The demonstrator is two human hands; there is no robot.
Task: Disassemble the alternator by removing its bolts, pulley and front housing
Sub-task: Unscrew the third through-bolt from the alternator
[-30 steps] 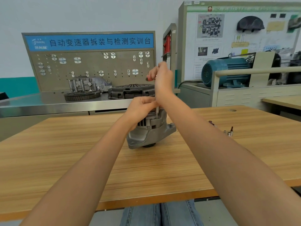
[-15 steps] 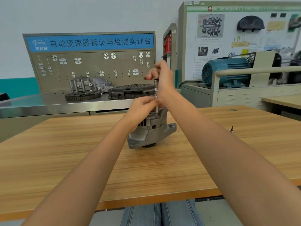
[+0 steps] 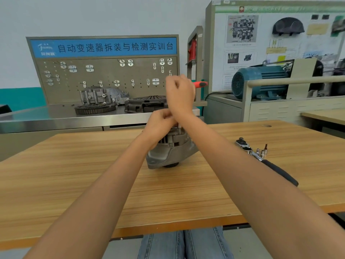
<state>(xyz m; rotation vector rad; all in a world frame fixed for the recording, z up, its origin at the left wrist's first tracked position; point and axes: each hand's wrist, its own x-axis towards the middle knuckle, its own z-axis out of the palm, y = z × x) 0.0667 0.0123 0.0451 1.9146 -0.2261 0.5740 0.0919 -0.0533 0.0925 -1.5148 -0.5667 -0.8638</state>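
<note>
A grey alternator (image 3: 168, 152) stands on the wooden table (image 3: 74, 174), pulley side down. My left hand (image 3: 158, 122) rests curled on its top, fingers pinching near the screwdriver's metal shaft (image 3: 179, 128). My right hand (image 3: 180, 94) is above it, gripping the red screwdriver handle (image 3: 200, 84), which sticks out to the right of my fist. The shaft's tip sits at the top of the housing; the bolt under it is hidden by my hands.
A ratchet wrench (image 3: 268, 161) with a black grip and a few sockets (image 3: 261, 152) lie on the table to the right. Behind stand a steel bench with gearbox parts (image 3: 101, 99), a clutch plate (image 3: 147, 104) and a blue motor (image 3: 259, 81).
My right hand has rolled on the screwdriver, so the red handle now points out to the right instead of left. My right forearm shifted, uncovering the ratchet wrench. The alternator stayed put.
</note>
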